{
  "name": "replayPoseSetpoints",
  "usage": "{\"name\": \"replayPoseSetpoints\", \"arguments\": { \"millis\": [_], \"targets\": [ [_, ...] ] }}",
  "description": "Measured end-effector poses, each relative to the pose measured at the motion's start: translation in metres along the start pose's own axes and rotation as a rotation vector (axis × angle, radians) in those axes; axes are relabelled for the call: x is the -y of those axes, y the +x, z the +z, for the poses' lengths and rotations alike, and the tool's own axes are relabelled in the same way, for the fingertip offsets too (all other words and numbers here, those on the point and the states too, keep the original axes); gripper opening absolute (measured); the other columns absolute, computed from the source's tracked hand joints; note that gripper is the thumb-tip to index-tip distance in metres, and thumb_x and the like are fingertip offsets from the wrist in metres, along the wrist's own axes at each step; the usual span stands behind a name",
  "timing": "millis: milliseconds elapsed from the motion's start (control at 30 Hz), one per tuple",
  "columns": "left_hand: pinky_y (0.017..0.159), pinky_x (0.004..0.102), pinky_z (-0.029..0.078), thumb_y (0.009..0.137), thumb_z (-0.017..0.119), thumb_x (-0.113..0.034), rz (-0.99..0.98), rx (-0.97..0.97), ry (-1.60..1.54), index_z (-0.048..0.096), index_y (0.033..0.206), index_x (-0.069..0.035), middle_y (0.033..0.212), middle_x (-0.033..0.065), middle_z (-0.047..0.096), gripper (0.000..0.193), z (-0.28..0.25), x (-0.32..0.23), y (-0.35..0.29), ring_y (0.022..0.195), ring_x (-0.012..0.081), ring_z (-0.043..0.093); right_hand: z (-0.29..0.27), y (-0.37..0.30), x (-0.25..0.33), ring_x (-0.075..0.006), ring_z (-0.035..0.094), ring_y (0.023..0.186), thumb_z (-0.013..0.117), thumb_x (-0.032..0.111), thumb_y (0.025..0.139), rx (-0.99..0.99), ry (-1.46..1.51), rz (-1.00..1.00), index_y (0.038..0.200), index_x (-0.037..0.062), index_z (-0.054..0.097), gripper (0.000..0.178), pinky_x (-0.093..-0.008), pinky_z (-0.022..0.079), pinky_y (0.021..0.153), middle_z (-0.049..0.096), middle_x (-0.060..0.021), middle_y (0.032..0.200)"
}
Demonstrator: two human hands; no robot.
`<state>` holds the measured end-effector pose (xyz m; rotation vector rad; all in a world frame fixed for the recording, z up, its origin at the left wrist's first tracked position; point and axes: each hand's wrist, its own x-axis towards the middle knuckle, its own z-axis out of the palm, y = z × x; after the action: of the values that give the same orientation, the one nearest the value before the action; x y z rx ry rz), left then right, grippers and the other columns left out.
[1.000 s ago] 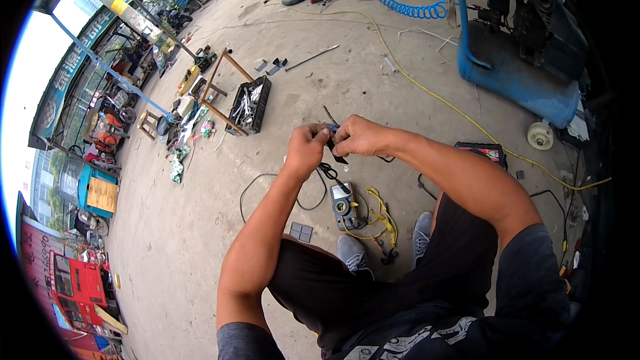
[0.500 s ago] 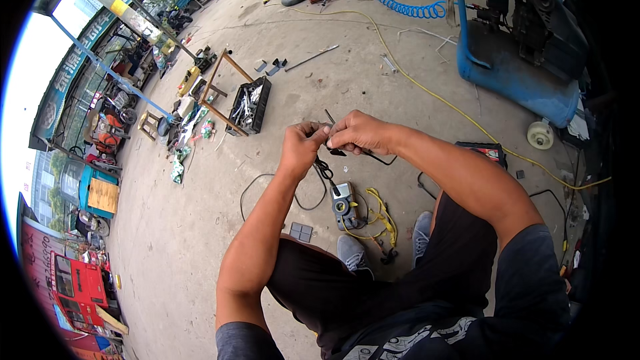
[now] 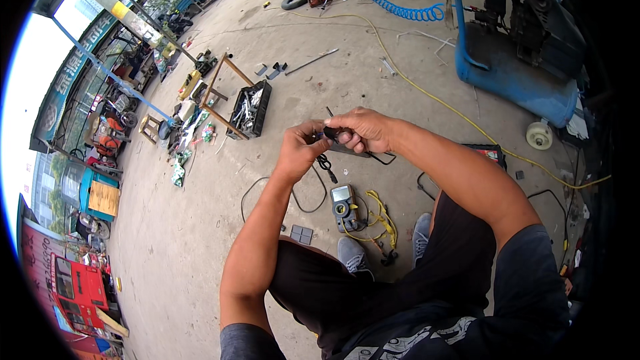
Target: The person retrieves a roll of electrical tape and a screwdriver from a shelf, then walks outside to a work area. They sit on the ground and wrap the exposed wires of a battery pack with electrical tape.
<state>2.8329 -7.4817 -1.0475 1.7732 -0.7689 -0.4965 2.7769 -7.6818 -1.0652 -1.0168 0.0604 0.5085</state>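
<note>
In front of me, my left hand (image 3: 305,148) and my right hand (image 3: 365,131) meet fingertip to fingertip, both closed round a small black cable end that the fingers mostly hide. Below my left hand dangles a bundled black cord (image 3: 327,168) with a connector at its tip. Another thin black lead juts out under my right hand. On the floor beneath lies a grey meter (image 3: 344,207) with a round dial and a screen, and yellow leads (image 3: 385,221) are heaped beside it.
A black crate (image 3: 256,115) of tools stands beyond my left hand, beside a wooden frame (image 3: 215,87). At right are a blue air compressor (image 3: 517,70) and a yellow hose (image 3: 427,91). A grey four-square tile (image 3: 301,234) lies near my feet.
My right hand has turned, its fingers curling in more tightly against the left. The bundled cord's connector now hangs clear of the meter's top.
</note>
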Motion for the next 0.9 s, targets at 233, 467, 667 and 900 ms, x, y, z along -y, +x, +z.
{"name": "replayPoseSetpoints", "arguments": {
  "millis": [233, 467, 667, 900],
  "targets": [
    [0.065, 0.0229, 0.042, 0.084, 0.064, 0.001, 0.040, -0.108, 0.153, 0.070, 0.100, 0.001, 0.085, -0.0005, 0.064, 0.017, 0.001, -0.004, -0.002, 0.074, 0.0067, 0.053, 0.001, -0.010, 0.015, -0.0024, 0.037, 0.050, 0.066, 0.040, 0.091, 0.000, 0.025, -0.118, 0.085, 0.0077, 0.061, 0.033, -0.0192, 0.027, 0.041, 0.047, 0.0044, 0.063],
    [0.064, 0.0228, 0.039, 0.089, 0.059, -0.002, 0.073, -0.126, 0.001, 0.070, 0.098, 0.001, 0.080, -0.0027, 0.061, 0.015, 0.005, -0.001, 0.000, 0.071, 0.0064, 0.049, -0.012, 0.005, 0.003, -0.0072, 0.049, 0.065, 0.062, 0.025, 0.091, -0.224, -0.339, -0.238, 0.098, 0.0058, 0.066, 0.021, -0.0273, 0.044, 0.062, 0.055, 0.0038, 0.076],
    [0.059, 0.0227, 0.035, 0.089, 0.059, -0.002, 0.045, -0.133, -0.110, 0.070, 0.099, 0.001, 0.076, -0.0038, 0.059, 0.015, 0.004, 0.004, 0.003, 0.067, 0.0058, 0.045, -0.013, 0.009, -0.004, -0.0123, 0.055, 0.068, 0.063, 0.021, 0.093, -0.072, -0.176, -0.191, 0.087, 0.0057, 0.062, 0.016, -0.0289, 0.044, 0.065, 0.059, -0.0017, 0.077],
    [0.055, 0.0230, 0.033, 0.088, 0.061, -0.004, 0.058, -0.255, -0.189, 0.069, 0.094, 0.004, 0.070, -0.0029, 0.056, 0.012, 0.005, 0.008, 0.004, 0.062, 0.0060, 0.044, -0.010, 0.015, -0.006, -0.0133, 0.053, 0.062, 0.067, 0.015, 0.088, -0.081, -0.099, -0.242, 0.078, 0.0064, 0.060, 0.015, -0.0295, 0.042, 0.058, 0.055, -0.0017, 0.069]
  ]
}}
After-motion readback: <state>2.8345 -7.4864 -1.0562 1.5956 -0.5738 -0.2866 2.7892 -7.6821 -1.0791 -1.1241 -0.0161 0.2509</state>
